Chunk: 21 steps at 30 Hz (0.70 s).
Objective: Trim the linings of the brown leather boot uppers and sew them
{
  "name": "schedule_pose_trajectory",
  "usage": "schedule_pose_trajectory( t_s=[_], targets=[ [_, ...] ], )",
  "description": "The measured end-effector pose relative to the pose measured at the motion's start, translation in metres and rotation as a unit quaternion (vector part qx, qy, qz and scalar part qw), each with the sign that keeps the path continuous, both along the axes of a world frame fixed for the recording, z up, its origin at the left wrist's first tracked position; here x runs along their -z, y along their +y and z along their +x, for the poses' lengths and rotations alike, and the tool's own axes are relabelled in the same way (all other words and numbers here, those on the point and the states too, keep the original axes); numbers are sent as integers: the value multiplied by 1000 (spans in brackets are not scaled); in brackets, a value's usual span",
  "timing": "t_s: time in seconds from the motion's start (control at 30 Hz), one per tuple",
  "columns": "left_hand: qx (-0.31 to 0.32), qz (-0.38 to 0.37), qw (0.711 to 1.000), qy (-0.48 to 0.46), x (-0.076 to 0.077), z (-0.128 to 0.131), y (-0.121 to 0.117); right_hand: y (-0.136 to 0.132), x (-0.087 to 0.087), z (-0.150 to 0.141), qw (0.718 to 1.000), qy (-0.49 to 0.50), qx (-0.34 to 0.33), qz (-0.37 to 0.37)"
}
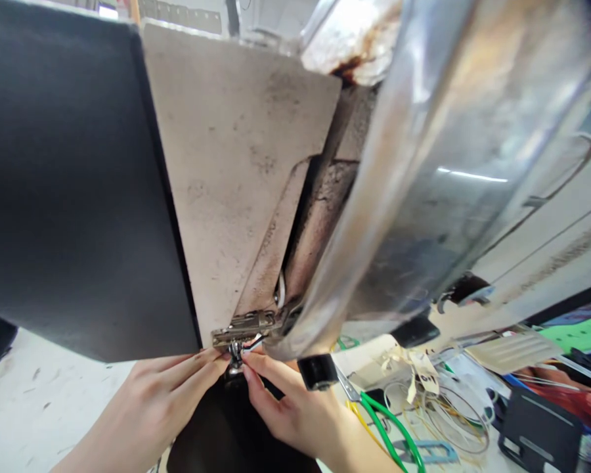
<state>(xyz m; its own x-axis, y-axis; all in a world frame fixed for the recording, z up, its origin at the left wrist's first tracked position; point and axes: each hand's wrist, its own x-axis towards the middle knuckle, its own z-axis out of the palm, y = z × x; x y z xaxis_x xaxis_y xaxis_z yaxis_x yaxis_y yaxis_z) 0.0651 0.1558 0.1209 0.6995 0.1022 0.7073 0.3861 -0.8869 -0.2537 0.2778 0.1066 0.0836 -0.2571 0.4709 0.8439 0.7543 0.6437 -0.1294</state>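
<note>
My left hand (165,394) reaches in from the lower left, its fingers pressed together and their tips against a small shiny metal fitting (235,351). Its thumb is hidden. On the other side, my right hand (295,401) pinches the fitting's slim metal end (253,343) between thumb and forefinger. Directly above the fingertips is a flat metal bracket (246,325) at the lower edge of a stained beige machine plate (226,164). The fitting's exact kind is too small to tell.
A dark panel (73,190) stands left, and a curved glossy machine housing (398,197) hangs close on the right. Below it are a black knob (318,371), green-handled scissors (389,427), blue snips (431,451), tangled thread (458,420) and a black case (542,430).
</note>
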Motion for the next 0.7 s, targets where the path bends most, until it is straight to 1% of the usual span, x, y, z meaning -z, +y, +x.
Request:
schedule_pose_trajectory(
  t_s=[0.07,0.13,0.23,0.33,0.37,0.43,0.53,0.63,0.7],
  targets=[
    [2,8,1000,10,3,-3,2,0,0,-1,1000,0,-4,-6],
    [0,4,1000,19,9,-7,5,0,1,-4,1000,5,-8,-6],
    [-12,-28,999,19,20,-10,8,2,3,-6,1000,17,-8,-8],
    [-11,-66,998,6,26,-10,9,3,0,-4,1000,15,-10,-17],
    [-17,-92,996,-4,27,-11,9,2,-2,-1,999,11,-20,-30],
    [-50,-139,988,-40,27,-15,9,-1,-8,6,996,15,-42,-73],
    [-105,-167,976,-91,25,-27,4,-8,-18,17,987,58,-37,-147],
    [-105,-195,972,-81,20,-31,-10,-16,-24,22,973,123,-24,-194],
    [-97,-210,969,-84,18,-22,-25,-22,-26,24,960,166,-24,-225]
  ],
)
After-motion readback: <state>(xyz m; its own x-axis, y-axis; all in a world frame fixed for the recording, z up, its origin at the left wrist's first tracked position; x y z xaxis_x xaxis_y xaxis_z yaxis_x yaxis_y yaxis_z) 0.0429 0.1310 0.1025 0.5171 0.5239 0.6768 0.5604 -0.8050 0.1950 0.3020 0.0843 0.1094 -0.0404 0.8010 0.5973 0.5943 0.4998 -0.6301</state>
